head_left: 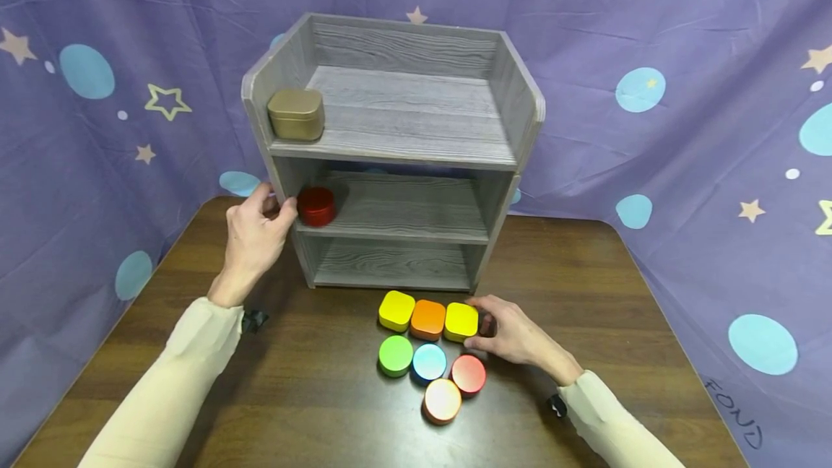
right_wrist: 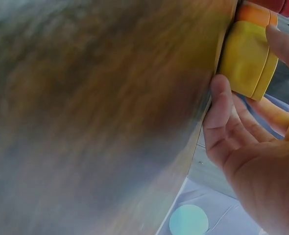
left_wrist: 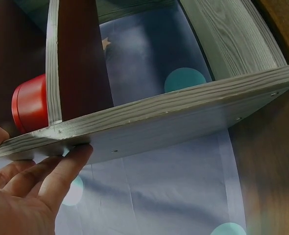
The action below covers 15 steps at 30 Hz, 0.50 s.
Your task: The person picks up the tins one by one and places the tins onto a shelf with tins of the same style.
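A small grey wooden shelf unit (head_left: 396, 154) stands on the table. My left hand (head_left: 255, 237) holds the front edge of its left side panel (left_wrist: 134, 112), thumb at the front and fingers on the outer face. Beside that thumb, on the middle shelf, sits a round red tin (head_left: 316, 206). My right hand (head_left: 510, 331) holds the right-hand yellow square tin (head_left: 461, 322) between thumb and fingers; the tin (right_wrist: 247, 58) rests on the table. An orange square tin (head_left: 427, 319) and another yellow tin (head_left: 396, 310) continue that row to the left.
Nearer me are round tins: green (head_left: 395, 355), blue (head_left: 429, 363), red (head_left: 468, 375) and a pale orange one (head_left: 442, 401). A gold tin (head_left: 296, 115) occupies the top shelf's left corner. A purple patterned curtain (head_left: 585, 35) hangs behind the brown table (head_left: 559, 251).
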Each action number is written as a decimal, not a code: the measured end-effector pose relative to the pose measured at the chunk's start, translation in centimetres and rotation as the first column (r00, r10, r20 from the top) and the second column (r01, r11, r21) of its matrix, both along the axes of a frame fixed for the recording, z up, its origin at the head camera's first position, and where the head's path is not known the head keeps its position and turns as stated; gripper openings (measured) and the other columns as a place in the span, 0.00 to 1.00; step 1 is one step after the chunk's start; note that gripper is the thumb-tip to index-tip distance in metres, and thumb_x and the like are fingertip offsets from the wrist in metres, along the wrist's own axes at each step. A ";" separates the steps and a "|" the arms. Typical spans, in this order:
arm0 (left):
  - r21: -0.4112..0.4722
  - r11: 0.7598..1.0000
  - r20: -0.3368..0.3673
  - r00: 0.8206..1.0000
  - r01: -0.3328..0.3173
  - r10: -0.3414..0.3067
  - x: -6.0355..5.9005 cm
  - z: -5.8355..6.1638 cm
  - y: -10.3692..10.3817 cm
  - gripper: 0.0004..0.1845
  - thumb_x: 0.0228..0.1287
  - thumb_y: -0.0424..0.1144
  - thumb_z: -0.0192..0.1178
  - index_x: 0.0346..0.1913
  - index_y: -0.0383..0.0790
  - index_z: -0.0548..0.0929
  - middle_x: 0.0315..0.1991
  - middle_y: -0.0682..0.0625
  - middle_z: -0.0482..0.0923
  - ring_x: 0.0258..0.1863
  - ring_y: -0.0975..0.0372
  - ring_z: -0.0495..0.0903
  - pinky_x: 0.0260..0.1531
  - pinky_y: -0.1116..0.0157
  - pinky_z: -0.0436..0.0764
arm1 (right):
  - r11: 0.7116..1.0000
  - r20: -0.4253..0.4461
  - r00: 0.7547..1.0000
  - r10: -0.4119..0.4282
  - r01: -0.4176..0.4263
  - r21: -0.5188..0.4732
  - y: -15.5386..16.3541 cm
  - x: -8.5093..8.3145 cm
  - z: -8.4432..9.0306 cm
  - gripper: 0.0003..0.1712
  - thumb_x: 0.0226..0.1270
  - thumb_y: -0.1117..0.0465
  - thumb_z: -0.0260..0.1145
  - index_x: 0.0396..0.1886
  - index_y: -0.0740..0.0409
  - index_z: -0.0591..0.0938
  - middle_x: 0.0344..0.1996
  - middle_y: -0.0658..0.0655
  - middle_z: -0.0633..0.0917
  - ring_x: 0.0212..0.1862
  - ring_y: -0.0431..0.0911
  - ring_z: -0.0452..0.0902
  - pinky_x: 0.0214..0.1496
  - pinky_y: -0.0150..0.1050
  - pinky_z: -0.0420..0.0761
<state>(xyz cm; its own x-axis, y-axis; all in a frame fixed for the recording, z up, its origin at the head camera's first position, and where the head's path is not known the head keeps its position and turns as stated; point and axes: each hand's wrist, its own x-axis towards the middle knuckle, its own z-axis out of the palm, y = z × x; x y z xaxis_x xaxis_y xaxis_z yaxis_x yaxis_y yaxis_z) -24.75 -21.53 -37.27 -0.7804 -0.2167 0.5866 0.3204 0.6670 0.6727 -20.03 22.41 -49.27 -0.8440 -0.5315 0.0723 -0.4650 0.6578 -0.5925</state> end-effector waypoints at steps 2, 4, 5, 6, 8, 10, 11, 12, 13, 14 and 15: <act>0.000 1.000 0.000 1.000 -0.001 0.001 0.0 0.0 0.0 0.12 0.72 0.38 0.62 0.48 0.32 0.86 0.39 0.36 0.94 0.30 0.95 0.70 0.37 0.81 0.67 | 1.000 -0.001 1.000 -0.004 0.004 0.003 0.0 0.0 0.0 0.37 0.60 0.55 0.85 0.68 0.59 0.82 0.50 0.55 0.88 0.39 0.41 0.80 0.41 0.30 0.80; 0.000 1.000 -0.003 1.000 0.000 0.000 0.0 0.0 0.0 0.11 0.72 0.38 0.62 0.48 0.32 0.86 0.39 0.36 0.94 0.30 0.94 0.69 0.37 0.80 0.67 | 1.000 0.002 1.000 -0.010 0.010 0.008 -0.1 0.0 0.0 0.37 0.61 0.54 0.85 0.68 0.59 0.82 0.51 0.55 0.88 0.39 0.41 0.79 0.41 0.30 0.80; -0.002 1.000 -0.005 1.000 0.000 0.000 0.0 -0.1 0.0 0.11 0.72 0.38 0.62 0.48 0.32 0.86 0.39 0.36 0.94 0.30 0.94 0.69 0.37 0.80 0.67 | 1.000 0.003 1.000 -0.013 0.013 0.009 -0.1 0.0 0.0 0.38 0.61 0.54 0.85 0.68 0.59 0.82 0.51 0.55 0.88 0.39 0.40 0.79 0.41 0.30 0.80; -0.003 1.000 -0.008 1.000 0.001 -0.001 0.0 -0.1 0.0 0.11 0.72 0.38 0.62 0.47 0.32 0.86 0.38 0.37 0.94 0.29 0.94 0.69 0.37 0.80 0.67 | 1.000 0.005 1.000 -0.016 0.016 0.010 -0.2 0.0 0.0 0.38 0.61 0.54 0.85 0.68 0.59 0.81 0.51 0.55 0.88 0.39 0.40 0.79 0.41 0.30 0.80; -0.003 1.000 -0.014 1.000 0.003 -0.003 0.0 -0.1 0.0 0.11 0.72 0.38 0.62 0.47 0.32 0.86 0.38 0.37 0.94 0.29 0.95 0.69 0.37 0.80 0.67 | 1.000 0.006 1.000 -0.020 0.020 0.013 -0.3 0.1 0.0 0.38 0.61 0.54 0.85 0.68 0.60 0.81 0.52 0.56 0.88 0.39 0.40 0.78 0.42 0.31 0.80; -0.002 1.000 -0.021 1.000 0.005 -0.005 -0.1 -0.2 0.0 0.11 0.72 0.37 0.62 0.46 0.32 0.86 0.38 0.37 0.94 0.29 0.95 0.69 0.37 0.81 0.68 | 1.000 0.003 1.000 -0.025 0.025 0.017 -0.4 0.1 0.0 0.38 0.60 0.53 0.85 0.68 0.60 0.81 0.52 0.56 0.88 0.40 0.40 0.78 0.42 0.31 0.80; -0.003 1.000 -0.024 1.000 0.005 -0.005 -0.1 -0.2 0.0 0.11 0.72 0.37 0.62 0.46 0.32 0.86 0.38 0.37 0.94 0.29 0.95 0.69 0.37 0.81 0.67 | 0.999 -0.001 1.000 -0.027 0.027 0.018 -0.5 0.1 0.0 0.38 0.60 0.53 0.85 0.68 0.60 0.82 0.52 0.56 0.88 0.40 0.40 0.78 0.42 0.31 0.80; -0.002 1.000 -0.027 1.000 0.005 -0.005 -0.1 -0.2 0.0 0.10 0.72 0.37 0.63 0.46 0.32 0.86 0.38 0.37 0.94 0.30 0.95 0.69 0.37 0.81 0.68 | 0.999 -0.002 1.000 -0.027 0.028 0.019 -0.5 0.1 0.0 0.39 0.60 0.53 0.85 0.68 0.60 0.82 0.52 0.56 0.88 0.40 0.40 0.78 0.42 0.31 0.80; -0.001 1.000 -0.029 1.000 0.005 -0.005 -0.1 -0.2 0.0 0.10 0.72 0.37 0.63 0.45 0.32 0.86 0.38 0.37 0.94 0.30 0.95 0.69 0.37 0.81 0.68 | 0.999 -0.002 1.000 -0.030 0.030 0.021 -0.6 0.1 0.0 0.39 0.60 0.53 0.85 0.68 0.60 0.82 0.52 0.56 0.88 0.40 0.40 0.78 0.42 0.31 0.79; -0.001 1.000 -0.030 1.000 0.005 -0.005 -0.1 -0.2 0.0 0.10 0.72 0.37 0.63 0.45 0.32 0.86 0.38 0.37 0.94 0.30 0.95 0.69 0.37 0.82 0.68 | 0.999 0.002 0.999 -0.033 0.033 0.022 -0.6 0.1 0.0 0.39 0.60 0.53 0.85 0.68 0.60 0.82 0.52 0.56 0.88 0.40 0.40 0.78 0.42 0.31 0.80; 0.000 1.000 -0.030 1.000 0.006 -0.006 -0.1 -0.3 0.0 0.10 0.72 0.37 0.63 0.45 0.32 0.86 0.38 0.37 0.94 0.30 0.95 0.69 0.37 0.82 0.68 | 0.999 0.007 0.999 -0.035 0.035 0.025 -0.6 0.0 0.0 0.39 0.60 0.54 0.85 0.68 0.60 0.81 0.52 0.56 0.88 0.40 0.40 0.78 0.42 0.31 0.80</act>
<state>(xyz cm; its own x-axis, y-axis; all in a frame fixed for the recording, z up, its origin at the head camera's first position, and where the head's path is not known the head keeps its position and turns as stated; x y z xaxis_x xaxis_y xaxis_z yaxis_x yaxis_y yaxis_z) -24.87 -21.56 -37.53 -0.7634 -0.2123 0.6100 0.3445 0.6650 0.6626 -19.98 21.81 -49.27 -0.8624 -0.5034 0.0528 -0.4373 0.6883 -0.5788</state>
